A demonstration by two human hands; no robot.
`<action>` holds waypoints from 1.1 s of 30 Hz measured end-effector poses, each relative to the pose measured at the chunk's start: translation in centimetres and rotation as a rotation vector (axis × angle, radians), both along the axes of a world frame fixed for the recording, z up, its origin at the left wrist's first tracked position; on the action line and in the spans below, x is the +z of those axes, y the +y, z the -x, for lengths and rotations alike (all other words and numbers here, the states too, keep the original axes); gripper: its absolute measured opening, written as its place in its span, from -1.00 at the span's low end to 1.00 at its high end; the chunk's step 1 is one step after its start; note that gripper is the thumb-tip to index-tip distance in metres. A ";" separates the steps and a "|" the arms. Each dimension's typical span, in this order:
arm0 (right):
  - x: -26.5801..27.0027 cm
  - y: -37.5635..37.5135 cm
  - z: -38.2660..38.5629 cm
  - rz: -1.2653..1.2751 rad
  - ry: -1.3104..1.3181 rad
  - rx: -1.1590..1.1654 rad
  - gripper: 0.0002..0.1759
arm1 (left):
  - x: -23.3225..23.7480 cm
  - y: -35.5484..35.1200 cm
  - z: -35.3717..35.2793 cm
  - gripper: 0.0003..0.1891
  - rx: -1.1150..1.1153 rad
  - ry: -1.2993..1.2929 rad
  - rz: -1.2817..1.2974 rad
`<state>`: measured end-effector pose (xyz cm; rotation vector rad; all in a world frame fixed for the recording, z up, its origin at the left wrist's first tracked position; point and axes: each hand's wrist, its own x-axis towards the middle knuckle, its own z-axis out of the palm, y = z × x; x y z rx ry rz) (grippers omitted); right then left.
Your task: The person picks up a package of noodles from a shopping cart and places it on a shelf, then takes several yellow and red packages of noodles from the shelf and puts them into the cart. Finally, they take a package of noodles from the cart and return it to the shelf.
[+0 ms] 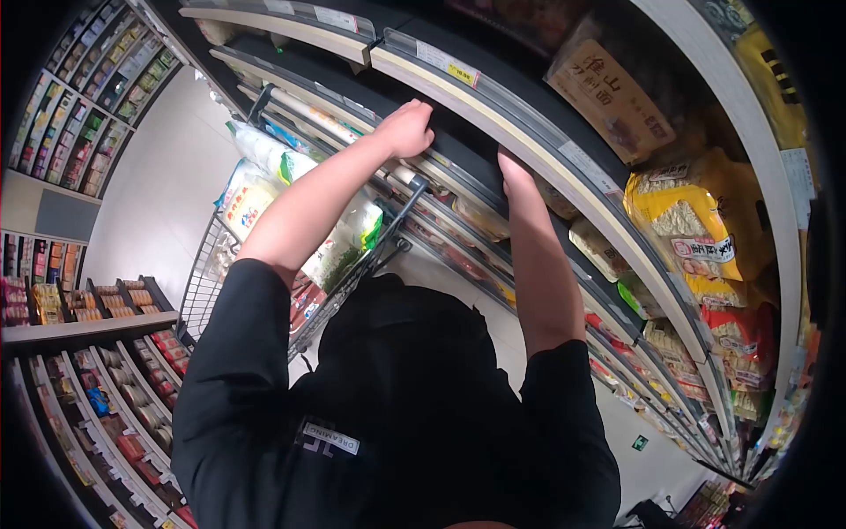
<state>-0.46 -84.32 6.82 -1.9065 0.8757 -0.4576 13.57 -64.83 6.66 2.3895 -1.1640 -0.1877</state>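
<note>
My left hand (408, 130) is over the front edge of a dark shelf (463, 145), its fingers curled; whatever they might hold is hidden. My right hand (514, 169) reaches in at the same shelf, and the shelf above covers its fingers. Between the two hands shows dark, bare shelf surface. Below my left forearm stands a wire shopping cart (204, 273) loaded with bagged goods (251, 207). The cart's handle (407, 207) lies just under my left hand.
Yellow noodle bags (683, 229) and a brown package (612, 101) sit on the upper shelf at right. A shelf rail with price tags (449, 63) runs close above my hands. Other stocked shelves (106, 414) line the left, beside pale floor (159, 167).
</note>
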 end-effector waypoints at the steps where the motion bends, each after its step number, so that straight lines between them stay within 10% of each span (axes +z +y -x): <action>1: -0.1 -0.3 -0.1 0.002 -0.004 0.002 -0.32 | 1.2 -1.2 -0.8 -0.54 -0.008 0.041 -0.242; 6: -0.5 -1.4 -0.8 0.048 -0.005 -0.019 -0.32 | -3.3 -7.4 -5.3 -0.54 -0.038 -0.018 0.345; 21: -1.8 0.2 0.8 0.444 0.349 0.124 -0.31 | -2.7 -7.9 -8.0 -0.54 -0.007 0.906 0.870; 27: -2.0 2.0 4.4 0.238 -0.090 0.053 -0.49 | 2.8 -2.2 -4.1 -0.57 0.070 0.586 0.532; 33: -2.8 0.3 6.7 0.240 0.008 0.141 -0.35 | 1.5 1.8 -1.7 -0.24 0.013 0.878 0.583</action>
